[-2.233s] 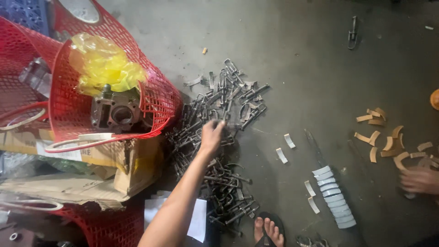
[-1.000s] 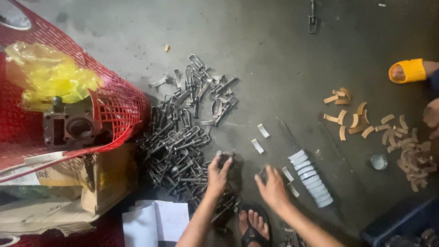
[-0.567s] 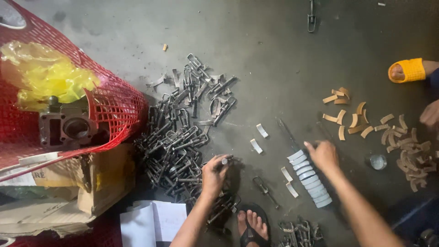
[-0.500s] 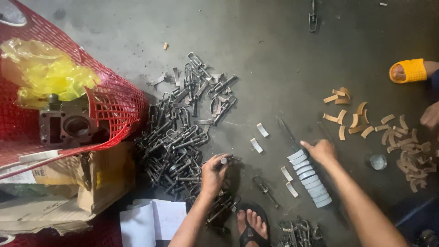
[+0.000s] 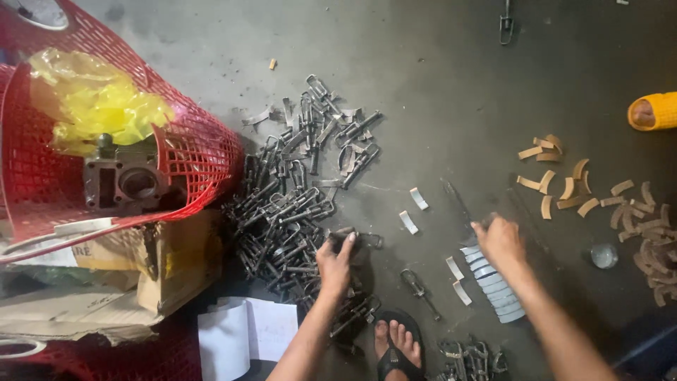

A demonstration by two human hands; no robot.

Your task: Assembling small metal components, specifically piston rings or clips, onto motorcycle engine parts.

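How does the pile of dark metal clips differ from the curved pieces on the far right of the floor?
The metal clips are dark grey, long and looped, heaped in one dense tangle under the left hand. The curved pieces are tan, short arcs, scattered loosely and mostly apart, with no hand on them. Both lie on the concrete floor.

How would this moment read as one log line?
left hand: gripping metal clip at clip pile | right hand: on row of curved grey pieces | surface: concrete floor

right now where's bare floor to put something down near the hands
Free: the floor between the metal clip pile and the curved tan pieces, above the right hand. Crowded: around the left hand in the pile, and by the row of grey plates.
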